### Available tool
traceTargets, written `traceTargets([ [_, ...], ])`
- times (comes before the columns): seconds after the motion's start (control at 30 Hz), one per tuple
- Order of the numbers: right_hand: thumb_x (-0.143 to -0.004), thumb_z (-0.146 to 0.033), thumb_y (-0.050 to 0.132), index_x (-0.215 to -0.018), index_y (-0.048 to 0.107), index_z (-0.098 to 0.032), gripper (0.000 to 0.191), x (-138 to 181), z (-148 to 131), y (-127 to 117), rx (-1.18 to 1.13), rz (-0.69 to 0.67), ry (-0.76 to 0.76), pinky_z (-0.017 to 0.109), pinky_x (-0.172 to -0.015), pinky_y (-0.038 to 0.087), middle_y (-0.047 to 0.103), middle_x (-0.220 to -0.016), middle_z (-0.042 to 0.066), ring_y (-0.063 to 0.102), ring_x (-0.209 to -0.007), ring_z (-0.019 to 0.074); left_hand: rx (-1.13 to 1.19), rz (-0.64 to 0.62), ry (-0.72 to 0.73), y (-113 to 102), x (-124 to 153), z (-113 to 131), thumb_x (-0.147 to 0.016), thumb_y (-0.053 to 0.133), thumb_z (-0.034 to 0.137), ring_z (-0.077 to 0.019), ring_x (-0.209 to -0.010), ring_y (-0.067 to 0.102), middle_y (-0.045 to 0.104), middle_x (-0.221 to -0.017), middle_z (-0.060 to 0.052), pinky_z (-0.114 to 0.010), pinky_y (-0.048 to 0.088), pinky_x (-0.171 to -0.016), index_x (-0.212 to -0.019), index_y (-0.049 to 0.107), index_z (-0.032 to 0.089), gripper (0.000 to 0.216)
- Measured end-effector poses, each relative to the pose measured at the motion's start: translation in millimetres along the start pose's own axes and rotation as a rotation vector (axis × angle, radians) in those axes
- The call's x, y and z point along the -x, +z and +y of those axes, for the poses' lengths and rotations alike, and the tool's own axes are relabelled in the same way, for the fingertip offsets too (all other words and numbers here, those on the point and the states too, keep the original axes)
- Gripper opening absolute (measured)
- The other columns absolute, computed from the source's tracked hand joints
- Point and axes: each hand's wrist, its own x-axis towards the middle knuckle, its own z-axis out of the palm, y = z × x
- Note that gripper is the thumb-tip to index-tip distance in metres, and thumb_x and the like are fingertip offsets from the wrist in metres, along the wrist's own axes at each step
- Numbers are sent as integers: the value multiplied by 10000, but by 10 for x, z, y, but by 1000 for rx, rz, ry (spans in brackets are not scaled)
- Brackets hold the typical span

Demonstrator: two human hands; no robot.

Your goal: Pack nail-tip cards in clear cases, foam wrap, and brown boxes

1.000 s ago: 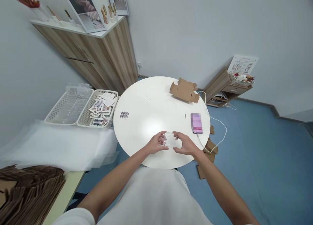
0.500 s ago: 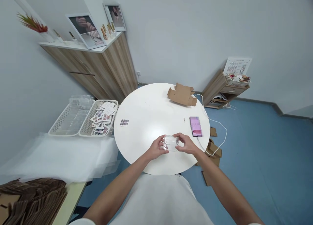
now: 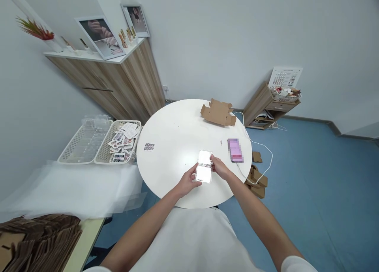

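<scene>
Between my hands is a small clear plastic case, its hinged lid swung up and away from me. My left hand grips the left side of the lower half, thumb at the near edge. My right hand holds the right side of the lid near the hinge. Both halves shine brightly and show no contents I can make out. A sheet of patterned nail pieces lies on the left of the round white table. On the right is a phone with a cable plugged in.
An unfolded cardboard box lies at the table's far side. Left of the table stand a basket of printed cards and a basket of clear cases. Flattened cartons fill the lower left. Cardboard pieces lie on the floor at right.
The case was closed between both hands; now its lid stands open, away from me. My right hand has moved slightly up and left with the lid.
</scene>
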Motion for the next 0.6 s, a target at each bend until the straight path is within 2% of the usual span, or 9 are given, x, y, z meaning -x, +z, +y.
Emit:
traceTargets([
  [0.17,-765,-560,398,-884,553,-199,410,-3,84,66,-62,28,40,249,-553,437,535,-639,-4,486,-504,93,-19,31,-7,-10,27,-107,-624,665,181,-81,-763,497,429,-965,-13,-287,439,-699,-1314,229,346,832],
  [0.37,-769,-591,345,-938,552,-175,494,-8,89,64,-59,61,79,258,-527,436,537,-683,28,487,-511,102,-42,74,12,-33,9,-154,-618,663,173,-80,-765,500,422,-967,-14,-254,438,-670,-1309,253,336,820],
  [0.47,-769,-577,341,-950,548,-181,482,92,150,97,-13,173,-26,268,-525,439,555,-738,36,475,-499,97,-55,105,20,-76,7,-165,-611,663,172,-76,-755,499,428,-963,-11,-264,440,-686,-1311,247,334,830],
  [0.6,-709,-470,495,-956,551,-198,372,312,332,283,179,302,-210,285,-593,456,557,-803,26,510,-588,120,-59,110,24,-138,35,-204,-616,661,182,-78,-758,504,434,-965,-13,-268,443,-686,-1308,259,332,814],
])
